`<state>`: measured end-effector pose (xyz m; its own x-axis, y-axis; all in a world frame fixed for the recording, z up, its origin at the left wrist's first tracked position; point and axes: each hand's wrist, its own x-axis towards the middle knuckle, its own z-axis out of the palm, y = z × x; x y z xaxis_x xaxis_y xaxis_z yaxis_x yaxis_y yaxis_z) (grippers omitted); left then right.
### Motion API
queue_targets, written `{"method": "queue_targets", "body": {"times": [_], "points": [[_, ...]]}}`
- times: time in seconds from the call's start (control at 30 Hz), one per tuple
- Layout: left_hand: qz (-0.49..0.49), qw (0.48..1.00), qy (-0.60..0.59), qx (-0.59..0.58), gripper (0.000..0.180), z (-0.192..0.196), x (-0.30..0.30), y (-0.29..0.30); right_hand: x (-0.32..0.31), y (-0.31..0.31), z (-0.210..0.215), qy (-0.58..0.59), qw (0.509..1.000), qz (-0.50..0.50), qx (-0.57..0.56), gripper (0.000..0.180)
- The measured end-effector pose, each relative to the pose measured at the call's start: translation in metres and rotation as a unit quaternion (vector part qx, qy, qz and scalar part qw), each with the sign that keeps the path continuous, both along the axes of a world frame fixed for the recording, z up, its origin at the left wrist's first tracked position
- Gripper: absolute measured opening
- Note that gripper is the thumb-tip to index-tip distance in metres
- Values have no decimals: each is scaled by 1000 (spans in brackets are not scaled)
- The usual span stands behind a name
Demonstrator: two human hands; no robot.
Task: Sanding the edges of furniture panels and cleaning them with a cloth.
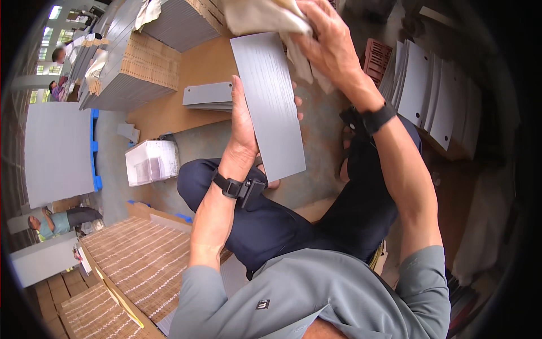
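Note:
My left hand (244,127) is wrapped round a long grey board (271,107), thumb along its left edge and fingertips showing at the right edge. The board is held upright above my knees, with a faint wood-grain pattern on its face. In my right hand (330,42) is a bunched cream cloth (268,17), gripped close to the board's top end. Part of the cloth hangs down below my fingers. Whether the cloth touches the board's top edge I cannot tell.
Several short grey boards (209,95) lie on brown cardboard (164,104) ahead. Tall stacks of panels (141,68) stand at the far left. Grey panels with dark holes (415,85) lean at the right beside a red crate (377,59). A white box (151,163) sits on the floor left of my knee.

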<state>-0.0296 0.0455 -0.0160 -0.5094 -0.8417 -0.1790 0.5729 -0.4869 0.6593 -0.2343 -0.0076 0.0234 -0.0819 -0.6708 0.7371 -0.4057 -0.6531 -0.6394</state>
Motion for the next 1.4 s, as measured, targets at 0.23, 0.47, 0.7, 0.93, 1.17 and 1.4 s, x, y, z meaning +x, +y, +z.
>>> {"method": "queue_targets", "body": {"times": [0.23, 0.47, 0.7, 0.93, 1.17, 1.4], "points": [[71, 997, 16, -24, 88, 7, 38, -21, 41, 78, -33, 297, 895, 331, -28, 40], [149, 984, 53, -78, 88, 14, 66, -37, 4, 129, -74, 469, 719, 411, 306, 27], [235, 971, -32, -33, 88, 16, 74, -44, -30, 88, -44, 360, 857, 198, 311, 24], [358, 921, -154, 5, 65, -11, 84, -57, -53, 64, -24, 247, 909, 70, 329, 23], [381, 905, -186, -39, 52, -4, 73, -49, -35, 46, -14, 117, 964, 10, 237, 25], [382, 902, -193, -59, 49, -4, 69, -48, 31, 33, -15, 160, 976, 118, 88, 39]]}}
